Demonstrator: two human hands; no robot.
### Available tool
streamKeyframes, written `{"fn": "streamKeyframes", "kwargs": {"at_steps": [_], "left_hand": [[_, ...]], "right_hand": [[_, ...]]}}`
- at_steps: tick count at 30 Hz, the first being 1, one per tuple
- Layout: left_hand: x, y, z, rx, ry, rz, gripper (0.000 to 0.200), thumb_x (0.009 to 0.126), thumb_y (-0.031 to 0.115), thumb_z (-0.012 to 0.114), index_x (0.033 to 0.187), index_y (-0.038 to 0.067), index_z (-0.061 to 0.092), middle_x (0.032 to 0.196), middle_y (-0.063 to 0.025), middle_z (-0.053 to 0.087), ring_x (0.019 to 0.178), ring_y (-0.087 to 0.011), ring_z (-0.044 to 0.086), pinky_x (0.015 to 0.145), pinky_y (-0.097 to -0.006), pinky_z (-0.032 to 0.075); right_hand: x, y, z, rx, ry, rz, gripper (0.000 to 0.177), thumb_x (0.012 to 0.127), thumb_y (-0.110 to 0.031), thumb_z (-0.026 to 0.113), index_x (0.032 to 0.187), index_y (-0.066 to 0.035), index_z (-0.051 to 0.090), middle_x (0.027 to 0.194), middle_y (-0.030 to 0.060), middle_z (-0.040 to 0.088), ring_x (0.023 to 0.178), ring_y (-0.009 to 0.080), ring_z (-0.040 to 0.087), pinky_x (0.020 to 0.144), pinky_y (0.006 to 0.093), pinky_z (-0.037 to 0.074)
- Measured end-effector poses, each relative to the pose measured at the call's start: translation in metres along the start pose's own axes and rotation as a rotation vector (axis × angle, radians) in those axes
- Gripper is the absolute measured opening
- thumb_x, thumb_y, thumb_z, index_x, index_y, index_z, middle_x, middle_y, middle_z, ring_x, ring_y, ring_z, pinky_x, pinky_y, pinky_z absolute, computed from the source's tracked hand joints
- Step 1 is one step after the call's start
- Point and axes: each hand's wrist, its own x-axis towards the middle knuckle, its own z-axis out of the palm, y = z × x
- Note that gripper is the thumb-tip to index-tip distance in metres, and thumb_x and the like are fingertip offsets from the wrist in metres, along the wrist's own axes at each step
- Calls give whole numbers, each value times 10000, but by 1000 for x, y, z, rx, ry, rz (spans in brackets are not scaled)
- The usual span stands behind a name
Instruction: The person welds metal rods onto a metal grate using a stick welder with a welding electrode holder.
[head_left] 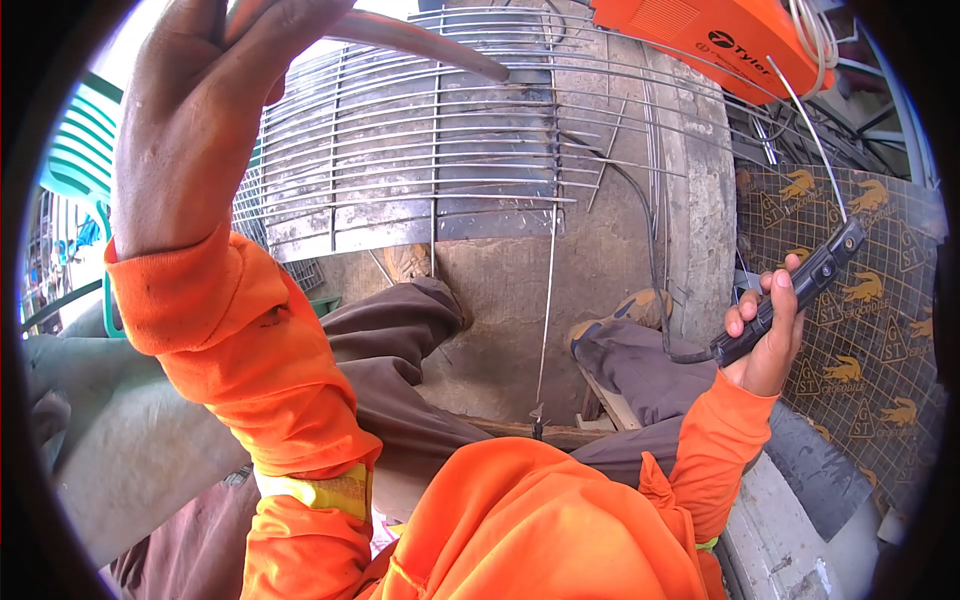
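Note:
My left hand [190, 120] is raised close to the camera at the upper left, fingers curled and partly cut off by the frame. A blunt grey-brown round bar [430, 45] sticks out from it to the right; what it belongs to is out of view. On the right, my right hand [770, 335] is wrapped round a black welding electrode holder [795, 300]. From its jaw end a thin welding electrode [815, 135] points up and left. The holder's cable [655, 260] runs off near my knee. Ahead lies a grid of metal bars [435, 155].
An orange machine marked Tyler [710, 40] stands at the upper right, with a pale coiled cable [815, 35]. A dark printed board [850, 330] lies at the right. A green plastic chair [80, 150] is at the left. Under the grid is a metal sheet [390, 225].

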Motion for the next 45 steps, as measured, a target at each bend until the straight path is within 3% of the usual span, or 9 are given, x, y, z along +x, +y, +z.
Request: {"fn": "streamKeyframes", "kwargs": {"at_steps": [13, 19, 22, 25, 28, 34, 37, 41, 45], "left_hand": [[-1, 14, 17, -4, 157, -43, 313, 931, 178, 727, 1158, -12, 623, 858, -3, 613, 694, -59, 516, 594, -218, 406], [4, -9, 4, 91, 24, 187, 322, 927, 180, 729, 1162, -12, 621, 856, -15, 614, 677, -75, 523, 584, -223, 409], [3, 0, 4, -18, -54, 36, 317, 920, 182, 730, 1147, -12, 624, 843, -16, 611, 654, -73, 514, 569, -225, 412], [-1, 8, 22, 168, 208, 59, 302, 914, 191, 731, 1116, -7, 627, 832, -11, 597, 650, -67, 500, 561, -225, 404], [5, 19, 7, 58, 62, -115, 310, 902, 201, 748, 1102, -4, 628, 828, -13, 587, 653, -69, 498, 555, -233, 404], [14, 10, 11, 29, 73, 65, 287, 940, 245, 702, 1061, -6, 633, 807, -20, 573, 672, -93, 512, 591, -259, 416], [30, 26, -4, 381, -266, 239, 282, 961, 260, 671, 1033, -10, 635, 794, -27, 569, 682, -104, 510, 609, -271, 417], [50, 80, 35, 474, -82, -361, 313, 966, 293, 674, 968, -16, 626, 754, -30, 561, 656, -120, 523, 571, -303, 418], [68, 66, 33, 745, -198, 12, 334, 947, 327, 694, 978, 2, 625, 738, -30, 571, 639, -122, 543, 551, -297, 475]], "right_hand": [[-1, -1, 1, -7, 4, 7, 595, 964, -205, 706, 1470, -83, 418, 1019, 5, 505, 683, 103, 527, 511, 268, 456], [0, -1, 0, -5, 2, 5, 587, 968, -200, 702, 1469, -80, 420, 1021, 5, 507, 687, 101, 532, 512, 265, 457], [0, 0, 0, -4, 7, 0, 585, 971, -195, 698, 1470, -74, 419, 1022, 6, 509, 687, 100, 534, 512, 264, 460], [0, 0, 0, 1, 8, -4, 584, 971, -191, 698, 1469, -68, 421, 1021, 8, 511, 685, 101, 534, 508, 262, 461], [0, 0, 0, 0, 6, -5, 582, 971, -188, 698, 1469, -66, 423, 1020, 10, 514, 684, 102, 535, 502, 262, 460], [-1, -2, 2, -9, 6, -4, 577, 966, -193, 700, 1459, -65, 429, 1001, 18, 514, 677, 105, 536, 496, 267, 456], [-3, -4, 3, 9, -12, 15, 582, 964, -199, 701, 1458, -64, 425, 990, 22, 509, 675, 111, 536, 495, 276, 454], [-5, -7, 2, 16, -8, -3, 586, 967, -199, 697, 1462, -62, 416, 986, 24, 505, 674, 115, 535, 496, 281, 453], [-6, -8, -1, 30, -1, -1, 580, 972, -193, 688, 1462, -58, 410, 984, 28, 503, 668, 113, 535, 496, 281, 454]]}}
